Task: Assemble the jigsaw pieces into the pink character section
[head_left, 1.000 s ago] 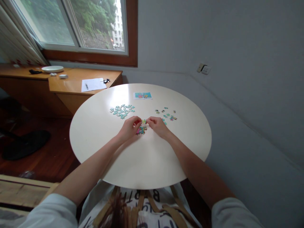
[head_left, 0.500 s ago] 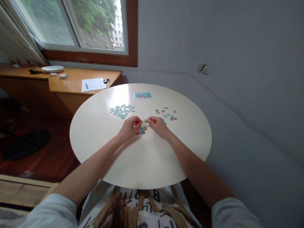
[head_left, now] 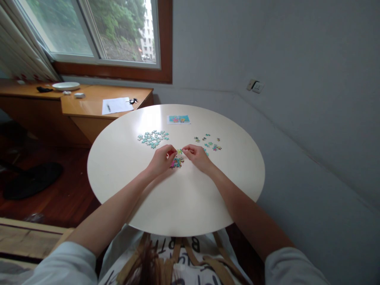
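Note:
On the round white table (head_left: 178, 206) lies a small joined cluster of colourful puzzle pieces (head_left: 177, 162) between my two hands. My left hand (head_left: 162, 159) has its fingers curled and pinched at the cluster's left edge. My right hand (head_left: 197, 156) is curled too, and both hands' fingertips meet on a small green-yellow piece (head_left: 179, 151) at the cluster's top. A heap of light blue pieces (head_left: 152, 138) lies to the far left. Several loose pieces (head_left: 208, 142) lie scattered to the far right. A small reference picture (head_left: 178, 119) lies further back.
A wooden desk (head_left: 86, 105) stands at the left under the window, with a sheet of paper (head_left: 116, 105), a white plate (head_left: 65, 86) and small items on it. A grey wall with a socket (head_left: 255, 86) runs along the right. Dark wooden floor lies left of the table.

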A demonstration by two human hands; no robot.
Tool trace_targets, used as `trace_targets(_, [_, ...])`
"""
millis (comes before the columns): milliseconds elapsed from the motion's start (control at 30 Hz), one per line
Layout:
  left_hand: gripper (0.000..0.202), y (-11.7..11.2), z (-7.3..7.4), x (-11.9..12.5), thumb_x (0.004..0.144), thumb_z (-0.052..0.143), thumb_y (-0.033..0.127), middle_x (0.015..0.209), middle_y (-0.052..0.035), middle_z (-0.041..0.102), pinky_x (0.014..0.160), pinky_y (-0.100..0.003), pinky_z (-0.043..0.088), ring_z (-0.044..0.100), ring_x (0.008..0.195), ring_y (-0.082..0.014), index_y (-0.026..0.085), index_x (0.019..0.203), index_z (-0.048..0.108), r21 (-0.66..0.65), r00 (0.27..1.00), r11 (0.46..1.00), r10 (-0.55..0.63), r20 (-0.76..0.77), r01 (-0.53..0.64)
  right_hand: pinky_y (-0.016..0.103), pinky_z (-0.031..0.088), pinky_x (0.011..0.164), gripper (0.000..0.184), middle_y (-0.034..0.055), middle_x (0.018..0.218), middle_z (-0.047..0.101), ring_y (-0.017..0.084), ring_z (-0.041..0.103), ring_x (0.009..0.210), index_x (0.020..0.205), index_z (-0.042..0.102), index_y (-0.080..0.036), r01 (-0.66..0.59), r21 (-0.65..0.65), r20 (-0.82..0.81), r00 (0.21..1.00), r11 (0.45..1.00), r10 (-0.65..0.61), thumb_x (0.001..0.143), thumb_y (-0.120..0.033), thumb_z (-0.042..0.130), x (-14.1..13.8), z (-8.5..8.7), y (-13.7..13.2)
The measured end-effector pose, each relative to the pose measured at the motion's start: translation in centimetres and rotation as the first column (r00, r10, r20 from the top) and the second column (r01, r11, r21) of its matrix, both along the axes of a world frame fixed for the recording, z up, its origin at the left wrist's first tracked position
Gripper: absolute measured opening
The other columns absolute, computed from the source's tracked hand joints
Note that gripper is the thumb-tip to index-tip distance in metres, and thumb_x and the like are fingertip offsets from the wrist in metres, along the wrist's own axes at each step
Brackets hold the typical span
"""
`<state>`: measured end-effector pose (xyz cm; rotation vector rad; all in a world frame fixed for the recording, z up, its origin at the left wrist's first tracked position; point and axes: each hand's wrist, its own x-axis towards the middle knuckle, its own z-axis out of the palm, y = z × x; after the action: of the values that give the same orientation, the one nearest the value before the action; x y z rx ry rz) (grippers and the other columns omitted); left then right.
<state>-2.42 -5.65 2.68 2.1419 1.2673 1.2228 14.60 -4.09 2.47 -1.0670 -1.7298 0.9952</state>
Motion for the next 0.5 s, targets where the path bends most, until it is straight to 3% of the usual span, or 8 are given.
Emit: trace_targets(500, [0.013,0.03,-0.1,0.0,0.078,0.05,0.024,0.065,-0.0003,0.057,0.058,-0.025,0.044,0.052,0.06,-0.0126,0.019,0.067,0.053,-0.006,1.0,1.0,0.018,-0.002,-0.018,0.023,0.02,0.046,0.025,-0.009,0.049,0.035,0.006,0.029,0.045,0.084,0.06,-0.015,-0.007,0.037,-0.01,1.0,0.999,0.007,0.071,-0.036,0.058,0.16,-0.08,-0.05])
